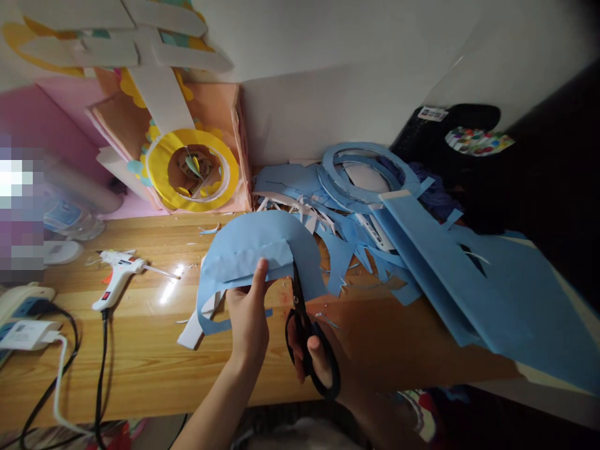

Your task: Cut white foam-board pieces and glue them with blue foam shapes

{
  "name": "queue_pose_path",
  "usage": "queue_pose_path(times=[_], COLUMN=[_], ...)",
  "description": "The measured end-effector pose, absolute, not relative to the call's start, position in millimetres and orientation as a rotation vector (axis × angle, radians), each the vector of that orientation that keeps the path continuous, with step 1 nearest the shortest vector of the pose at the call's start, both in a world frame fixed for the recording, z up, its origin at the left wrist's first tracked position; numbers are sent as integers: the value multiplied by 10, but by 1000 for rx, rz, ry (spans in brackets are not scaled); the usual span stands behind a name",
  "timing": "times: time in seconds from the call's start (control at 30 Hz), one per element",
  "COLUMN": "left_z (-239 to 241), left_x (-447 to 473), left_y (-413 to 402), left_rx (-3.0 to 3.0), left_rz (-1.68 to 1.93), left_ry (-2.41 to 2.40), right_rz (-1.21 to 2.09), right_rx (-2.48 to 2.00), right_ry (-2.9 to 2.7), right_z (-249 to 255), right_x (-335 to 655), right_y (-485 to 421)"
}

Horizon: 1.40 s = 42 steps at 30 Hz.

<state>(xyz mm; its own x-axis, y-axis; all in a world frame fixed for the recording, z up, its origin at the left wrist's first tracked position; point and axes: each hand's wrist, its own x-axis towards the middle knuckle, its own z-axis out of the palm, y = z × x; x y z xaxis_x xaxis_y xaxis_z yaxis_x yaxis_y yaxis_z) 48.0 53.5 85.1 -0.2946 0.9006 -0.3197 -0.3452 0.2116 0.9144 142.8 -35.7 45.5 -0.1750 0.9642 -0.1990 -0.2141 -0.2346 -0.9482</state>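
Note:
My left hand (pixel 249 312) pinches a rounded sheet of blue paper (pixel 262 231) above the table, thumb on top and fingers underneath. A folded, slightly crumpled band of the same blue lies across the sheet under my thumb. Black-handled scissors (pixel 307 350) are in my right hand (pixel 323 359), with thumb and fingers through the loops. Their blades point away from me and meet the sheet's edge near the right end of the band. A narrow curved strip of the sheet hangs at its lower left. Below it, a white strip (pixel 192 331) rests on the table.
A white glue gun (pixel 117 275) and a power strip (pixel 23 300) with cables are at left. Behind stands a cardboard box (pixel 220 106) with a yellow paper ring (pixel 157 165). Blue scraps (pixel 342 250), blue rings (pixel 332 169) and large folded blue sheets (pixel 515 300) cover the right side.

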Motion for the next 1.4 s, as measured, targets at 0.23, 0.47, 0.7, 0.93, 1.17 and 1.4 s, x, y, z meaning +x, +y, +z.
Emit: queue_pose_path(times=[0.23,0.47,0.7,0.93,1.17,1.4], left_z=[859,773,855,823,849,815], left_x=[340,315,377,409,440,492], left_y=[504,493,496,526,523,468], left_rx=[703,753,492,392,395,382], left_rz=[1229,1219,1254,1188,1107,1116], left_ry=[1318,1276,1102,965,1027,1105], right_rz=[1539,1550,1494,1528,1468,1482], right_rx=[-1051,-1048,-1161,-1158,-1138,-1177], right_ry=[-1127,-977,-973,-963,-1142,-1019], right_z=[524,408,526,434,474,481], right_x=[1465,1365,1334,1309,1381,1393], right_y=[-335,-350,-342,-382,-374,-336])
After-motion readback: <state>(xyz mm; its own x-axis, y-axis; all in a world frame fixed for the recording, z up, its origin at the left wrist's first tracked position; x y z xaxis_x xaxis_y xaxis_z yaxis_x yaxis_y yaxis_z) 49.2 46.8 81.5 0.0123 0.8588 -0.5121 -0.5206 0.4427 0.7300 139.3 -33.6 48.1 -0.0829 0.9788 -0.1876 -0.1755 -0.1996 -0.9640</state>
